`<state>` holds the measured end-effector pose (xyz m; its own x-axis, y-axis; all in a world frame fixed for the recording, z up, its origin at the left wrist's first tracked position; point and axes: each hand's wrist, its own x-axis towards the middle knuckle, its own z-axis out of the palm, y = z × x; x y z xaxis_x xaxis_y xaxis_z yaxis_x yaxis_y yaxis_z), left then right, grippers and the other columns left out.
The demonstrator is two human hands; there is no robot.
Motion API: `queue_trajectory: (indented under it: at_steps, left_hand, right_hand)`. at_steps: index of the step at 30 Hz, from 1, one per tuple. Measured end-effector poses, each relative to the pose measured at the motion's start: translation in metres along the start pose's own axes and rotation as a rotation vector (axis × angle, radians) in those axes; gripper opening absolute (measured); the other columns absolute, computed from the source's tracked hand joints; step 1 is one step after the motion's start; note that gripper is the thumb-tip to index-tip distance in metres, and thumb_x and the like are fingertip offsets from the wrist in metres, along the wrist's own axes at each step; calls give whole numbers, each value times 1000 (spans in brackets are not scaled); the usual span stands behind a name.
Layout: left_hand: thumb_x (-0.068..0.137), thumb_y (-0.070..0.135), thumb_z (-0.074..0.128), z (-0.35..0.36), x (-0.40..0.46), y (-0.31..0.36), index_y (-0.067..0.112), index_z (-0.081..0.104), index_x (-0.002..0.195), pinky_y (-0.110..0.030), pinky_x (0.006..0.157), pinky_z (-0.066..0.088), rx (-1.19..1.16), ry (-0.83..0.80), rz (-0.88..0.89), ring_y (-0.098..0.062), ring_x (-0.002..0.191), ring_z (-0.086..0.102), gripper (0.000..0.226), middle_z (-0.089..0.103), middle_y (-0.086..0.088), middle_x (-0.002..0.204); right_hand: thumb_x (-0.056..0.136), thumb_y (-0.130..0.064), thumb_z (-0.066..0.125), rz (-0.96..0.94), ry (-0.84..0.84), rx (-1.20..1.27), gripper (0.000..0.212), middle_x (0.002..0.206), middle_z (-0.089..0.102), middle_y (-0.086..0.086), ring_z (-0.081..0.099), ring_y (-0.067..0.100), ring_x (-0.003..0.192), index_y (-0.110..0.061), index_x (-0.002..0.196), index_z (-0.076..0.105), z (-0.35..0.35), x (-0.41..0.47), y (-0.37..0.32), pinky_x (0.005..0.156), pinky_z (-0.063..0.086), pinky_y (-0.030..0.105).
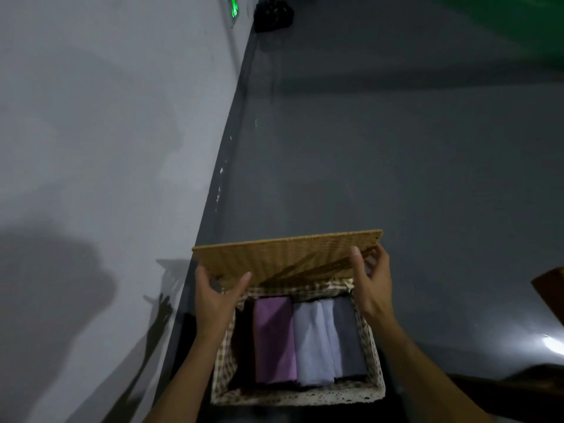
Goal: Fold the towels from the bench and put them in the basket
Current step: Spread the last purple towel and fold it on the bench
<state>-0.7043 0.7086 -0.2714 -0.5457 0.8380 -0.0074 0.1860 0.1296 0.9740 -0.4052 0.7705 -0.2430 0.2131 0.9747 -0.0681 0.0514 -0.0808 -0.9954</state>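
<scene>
A wicker basket [297, 397] with a checked, lace-edged liner stands on the floor below me. Folded towels lie side by side in it: a dark one at the far left, a purple towel [273, 340], a pale blue towel [314, 343] and a dark grey towel [351, 340]. The woven lid [283, 254] is tilted up over the basket's far end. My left hand [218, 296] grips the lid's left near corner, thumb on top. My right hand [374, 274] grips its right end, fingers curled behind the edge.
A grey wall [106, 148] runs along the left, close to the basket. Dark grey floor [396, 178] stretches ahead. A brown wooden edge [551, 288] shows at the right. A black bag [273, 13] sits far off by the wall.
</scene>
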Motion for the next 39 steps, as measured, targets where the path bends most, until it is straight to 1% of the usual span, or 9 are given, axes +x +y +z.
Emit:
queue_trajectory:
  at_steps: [5, 11, 16, 20, 24, 28, 31, 37, 39]
  left_hand:
    - [52, 77, 91, -15, -49, -3, 38, 33, 154, -36, 113, 44, -34, 36, -72, -6, 137, 51, 123, 53, 14, 147]
    - [72, 84, 71, -40, -115, -6, 40, 40, 150, -36, 106, 51, -60, 48, -150, -10, 130, 59, 96, 59, 10, 143]
    - [86, 50, 81, -54, -167, -32, 28, 56, 143, -10, 86, 54, 15, 77, -202, 1, 112, 68, 66, 70, 13, 126]
    - [86, 36, 85, -60, -179, -65, 21, 62, 142, -35, 98, 57, 178, 61, -274, -8, 104, 71, 62, 75, 8, 116]
    - [88, 29, 84, -58, -178, -93, 21, 56, 146, -36, 99, 51, 269, 29, -359, -20, 109, 67, 64, 71, 2, 121]
    - [91, 16, 80, -53, -170, -107, 20, 59, 134, -39, 99, 52, 270, 34, -416, -21, 107, 68, 48, 72, 2, 115]
    - [91, 10, 80, -49, -158, -113, 21, 55, 120, -51, 100, 55, 232, 81, -488, -21, 104, 69, 40, 70, 8, 106]
    - [84, 9, 84, -38, -142, -111, 11, 66, 110, -25, 81, 52, 301, 122, -506, -20, 95, 72, 31, 75, -2, 99]
    - [84, 12, 85, -38, -132, -115, 14, 71, 107, -27, 81, 58, 301, 99, -487, -17, 93, 74, 27, 76, 0, 97]
  right_hand:
    - [94, -70, 61, 38, 130, -74, 69, 137, 59, 2, 60, 17, 124, -26, 144, 44, -9, -44, -3, 101, 52, 39]
    - [92, -32, 76, 224, 302, -193, 47, 120, 70, 6, 66, 24, 113, -11, 133, 66, -31, -92, 8, 95, 51, 37]
    - [90, -35, 82, 238, 203, -410, 50, 116, 75, 11, 70, 30, 108, -7, 130, 71, -54, -120, 35, 98, 58, 48]
    - [93, -24, 80, 240, 72, -621, 39, 118, 73, 10, 69, 29, 106, -10, 128, 70, -62, -130, 68, 88, 54, 37]
    - [92, -35, 79, 332, 56, -856, 50, 128, 63, 12, 54, 39, 120, -16, 135, 61, -60, -130, 100, 100, 47, 49]
    - [98, -38, 71, 550, 30, -759, 53, 139, 52, 19, 40, 45, 132, -23, 145, 52, -60, -126, 115, 106, 40, 53]
    - [97, -29, 72, 560, 55, -558, 48, 129, 61, 19, 53, 43, 125, -15, 138, 51, -59, -129, 133, 104, 48, 53]
    - [95, -10, 72, 532, 126, -427, 41, 125, 66, 12, 62, 36, 117, -9, 133, 57, -59, -124, 129, 100, 52, 47]
    - [95, -7, 71, 518, 147, -390, 40, 122, 65, 11, 62, 34, 117, -8, 132, 57, -56, -119, 123, 98, 52, 46]
